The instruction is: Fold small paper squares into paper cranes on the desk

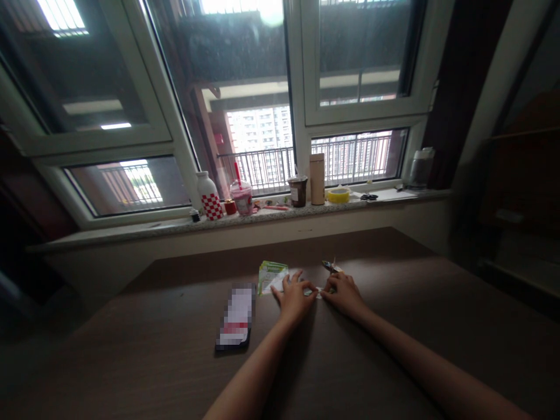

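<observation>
My left hand rests on the brown table with thumb and index finger pinched at a small pale paper piece; its other fingers reach over the stack of green-and-white printed sheets. Close by on the right, my right hand pinches the other side of that piece. A slim dark object with a pointed tip juts out beyond the right fingers; its kind is unclear, and I cannot tell whether this hand holds it. Fingers hide most of the paper piece.
A phone lies left of my left forearm. Along the windowsill stand a checkered bottle, a pink drink cup, a dark cup, a tan flask, yellow tape, scissors and a clear jar.
</observation>
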Available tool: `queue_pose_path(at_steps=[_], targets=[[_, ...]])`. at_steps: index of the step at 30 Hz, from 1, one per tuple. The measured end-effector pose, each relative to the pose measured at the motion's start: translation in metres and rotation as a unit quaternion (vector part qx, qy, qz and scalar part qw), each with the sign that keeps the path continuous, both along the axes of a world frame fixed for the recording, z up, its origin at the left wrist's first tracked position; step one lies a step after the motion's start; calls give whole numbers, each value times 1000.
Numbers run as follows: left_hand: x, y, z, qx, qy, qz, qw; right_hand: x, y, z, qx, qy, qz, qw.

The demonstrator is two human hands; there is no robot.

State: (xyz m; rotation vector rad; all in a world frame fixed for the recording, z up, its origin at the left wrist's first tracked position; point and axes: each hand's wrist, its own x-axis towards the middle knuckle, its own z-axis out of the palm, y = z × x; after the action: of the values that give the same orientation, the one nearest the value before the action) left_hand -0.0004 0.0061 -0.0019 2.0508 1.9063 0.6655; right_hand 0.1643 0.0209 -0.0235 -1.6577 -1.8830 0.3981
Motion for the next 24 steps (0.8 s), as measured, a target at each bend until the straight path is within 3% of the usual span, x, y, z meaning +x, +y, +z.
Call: queue_pose_path(at_steps=[24], targets=[[0, 3, 1, -9, 0, -2, 1000, -4, -9, 9, -21, -31, -9, 999]])
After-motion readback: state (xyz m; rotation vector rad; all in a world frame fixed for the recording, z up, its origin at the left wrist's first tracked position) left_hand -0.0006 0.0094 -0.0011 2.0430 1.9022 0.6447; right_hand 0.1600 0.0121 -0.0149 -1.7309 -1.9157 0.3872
